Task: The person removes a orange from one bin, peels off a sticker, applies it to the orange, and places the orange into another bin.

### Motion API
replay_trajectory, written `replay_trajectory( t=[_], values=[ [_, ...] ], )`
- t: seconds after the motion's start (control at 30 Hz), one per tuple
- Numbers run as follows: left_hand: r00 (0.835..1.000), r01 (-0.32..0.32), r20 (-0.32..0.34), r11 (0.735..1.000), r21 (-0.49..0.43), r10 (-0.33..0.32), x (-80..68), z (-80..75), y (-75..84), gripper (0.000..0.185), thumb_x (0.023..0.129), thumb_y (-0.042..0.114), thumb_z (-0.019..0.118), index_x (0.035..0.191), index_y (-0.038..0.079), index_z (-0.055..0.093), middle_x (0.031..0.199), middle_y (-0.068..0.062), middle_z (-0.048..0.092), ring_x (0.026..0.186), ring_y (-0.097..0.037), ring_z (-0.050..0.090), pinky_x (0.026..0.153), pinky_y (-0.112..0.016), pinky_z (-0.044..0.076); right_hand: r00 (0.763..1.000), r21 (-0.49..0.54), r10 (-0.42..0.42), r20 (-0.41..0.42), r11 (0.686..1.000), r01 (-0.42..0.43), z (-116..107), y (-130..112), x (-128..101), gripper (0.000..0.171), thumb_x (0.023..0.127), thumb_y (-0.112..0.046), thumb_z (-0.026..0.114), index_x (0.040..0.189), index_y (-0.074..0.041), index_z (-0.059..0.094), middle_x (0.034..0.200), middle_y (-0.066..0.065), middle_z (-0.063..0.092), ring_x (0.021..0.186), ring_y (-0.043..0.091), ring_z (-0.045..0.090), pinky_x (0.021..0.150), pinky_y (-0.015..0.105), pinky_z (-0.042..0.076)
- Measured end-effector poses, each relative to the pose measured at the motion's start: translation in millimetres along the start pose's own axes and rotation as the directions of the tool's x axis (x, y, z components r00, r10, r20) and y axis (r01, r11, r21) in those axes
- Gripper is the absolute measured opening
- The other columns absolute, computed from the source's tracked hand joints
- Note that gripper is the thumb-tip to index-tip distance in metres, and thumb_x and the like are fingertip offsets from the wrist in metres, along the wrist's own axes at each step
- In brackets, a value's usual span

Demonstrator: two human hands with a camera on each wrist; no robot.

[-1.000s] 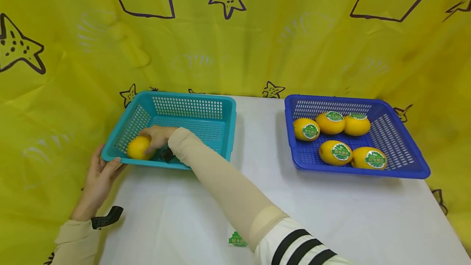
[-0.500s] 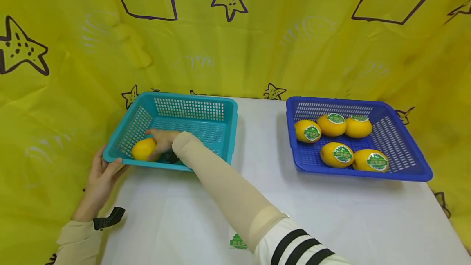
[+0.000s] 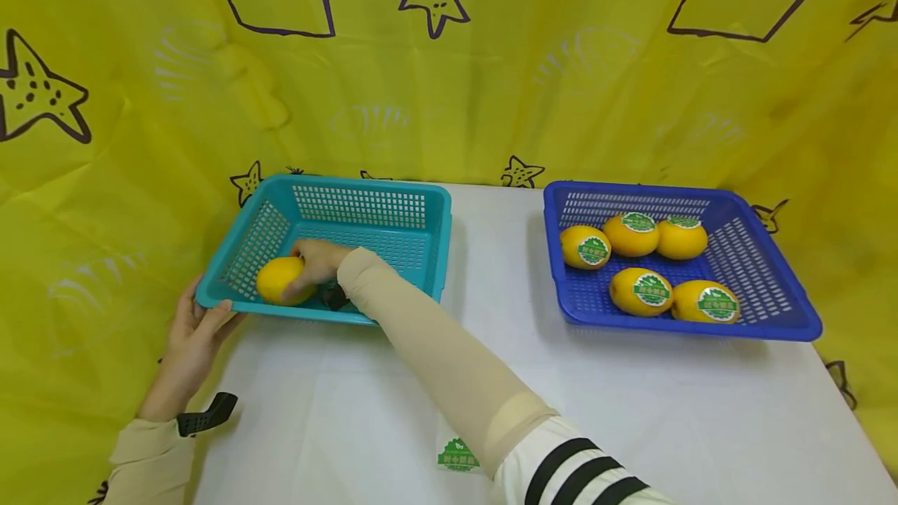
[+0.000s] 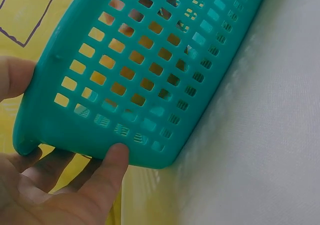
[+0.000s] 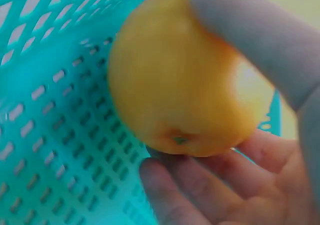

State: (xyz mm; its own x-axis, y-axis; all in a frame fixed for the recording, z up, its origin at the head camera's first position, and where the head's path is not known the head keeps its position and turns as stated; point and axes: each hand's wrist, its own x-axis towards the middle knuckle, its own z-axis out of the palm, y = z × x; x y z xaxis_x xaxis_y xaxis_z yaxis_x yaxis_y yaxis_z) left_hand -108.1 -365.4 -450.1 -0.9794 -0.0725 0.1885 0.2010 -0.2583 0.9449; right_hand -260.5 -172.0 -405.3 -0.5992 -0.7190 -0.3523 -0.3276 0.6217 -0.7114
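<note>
In the head view my right hand [image 3: 319, 261] reaches into the teal basket [image 3: 438, 256] and grips an orange [image 3: 275, 279] near the basket's front left corner. Thumb and fingers lie around opposite sides of the orange [image 5: 170, 80] in the right wrist view, with its small green stem end showing and the slotted basket floor close by. My left hand [image 3: 191, 349] holds the front left corner of the basket from outside. Seen from the left wrist, fingers [image 4: 112, 170] of that hand press the basket wall [image 4: 90, 140] and curl at its rim.
To the right stands a blue basket [image 3: 793, 302] with several stickered oranges [image 3: 640, 291]. A green-and-white label [image 3: 457, 454] lies on the white table [image 3: 337, 404] by the right sleeve. A yellow patterned curtain [image 3: 491, 100] hangs behind and along both sides.
My right hand has shifted a little to the right inside the teal basket, and the orange has moved with it. The left hand keeps its hold on the corner.
</note>
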Motion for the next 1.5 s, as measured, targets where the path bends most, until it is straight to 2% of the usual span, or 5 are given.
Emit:
replay_trajectory(
  t=[0.33, 0.83, 0.97, 1.13, 1.5],
  values=[
    [1.000, 0.007, 0.015, 1.000, 0.023, -0.008, 2.2, -0.7, 5.7, 0.052, 0.103, -0.004, 0.039, 0.148, 0.006, 0.016, 0.145, -0.014, 0.027, 0.122, -0.013, 0.046, 0.092, -0.027, 0.048, 0.966, 0.054, -0.201, -0.162, 0.976, 0.212, -26.9, -10.2, -39.5, 0.070, 0.082, -0.048, 0.075, 0.133, -0.008, 0.048, 0.109, -0.005, 0.056, 0.090, 0.007, 0.055, 0.072, 0.017, 0.048],
    [1.000, -0.004, 0.014, 0.999, -0.034, 0.004, -3.4, -4.4, 11.5, 0.053, 0.101, -0.009, 0.038, 0.148, 0.005, 0.018, 0.144, -0.012, 0.031, 0.122, -0.013, 0.050, 0.092, -0.028, 0.048, 0.830, 0.096, -0.471, -0.299, 0.850, 0.517, -34.6, -0.3, -181.9, 0.058, 0.082, -0.029, 0.079, 0.129, -0.008, 0.052, 0.118, -0.005, 0.055, 0.096, 0.009, 0.054, 0.083, 0.021, 0.049],
    [1.000, 0.000, 0.007, 1.000, -0.015, 0.000, -1.6, -4.2, 11.3, 0.054, 0.101, -0.009, 0.040, 0.149, 0.004, 0.018, 0.143, -0.013, 0.031, 0.122, -0.013, 0.050, 0.091, -0.028, 0.048, 0.818, 0.115, -0.457, -0.349, 0.845, 0.522, -33.8, 19.8, -216.1, 0.061, 0.081, -0.026, 0.081, 0.131, -0.009, 0.051, 0.123, -0.003, 0.055, 0.101, 0.010, 0.055, 0.089, 0.025, 0.049],
    [1.000, 0.025, 0.013, 0.999, 0.034, -0.026, -1.5, -4.6, 10.6, 0.058, 0.102, -0.006, 0.041, 0.152, 0.003, 0.012, 0.144, -0.015, 0.028, 0.121, -0.011, 0.051, 0.091, -0.026, 0.047, 0.826, 0.109, -0.380, -0.416, 0.881, 0.461, -29.7, 54.8, -251.7, 0.064, 0.080, -0.027, 0.082, 0.134, -0.012, 0.051, 0.125, -0.006, 0.056, 0.108, 0.012, 0.054, 0.093, 0.031, 0.048],
    [0.998, 0.047, 0.023, 0.991, 0.124, -0.051, -7.9, -0.4, 9.2, 0.058, 0.103, -0.002, 0.043, 0.152, -0.004, 0.014, 0.146, -0.018, 0.032, 0.124, -0.009, 0.049, 0.094, -0.025, 0.044, 0.876, 0.261, -0.060, -0.478, 0.943, 0.207, 17.6, 147.2, -294.8, 0.065, 0.082, -0.031, 0.081, 0.135, -0.008, 0.050, 0.132, 0.004, 0.055, 0.115, 0.021, 0.054, 0.100, 0.041, 0.043]
  ],
)
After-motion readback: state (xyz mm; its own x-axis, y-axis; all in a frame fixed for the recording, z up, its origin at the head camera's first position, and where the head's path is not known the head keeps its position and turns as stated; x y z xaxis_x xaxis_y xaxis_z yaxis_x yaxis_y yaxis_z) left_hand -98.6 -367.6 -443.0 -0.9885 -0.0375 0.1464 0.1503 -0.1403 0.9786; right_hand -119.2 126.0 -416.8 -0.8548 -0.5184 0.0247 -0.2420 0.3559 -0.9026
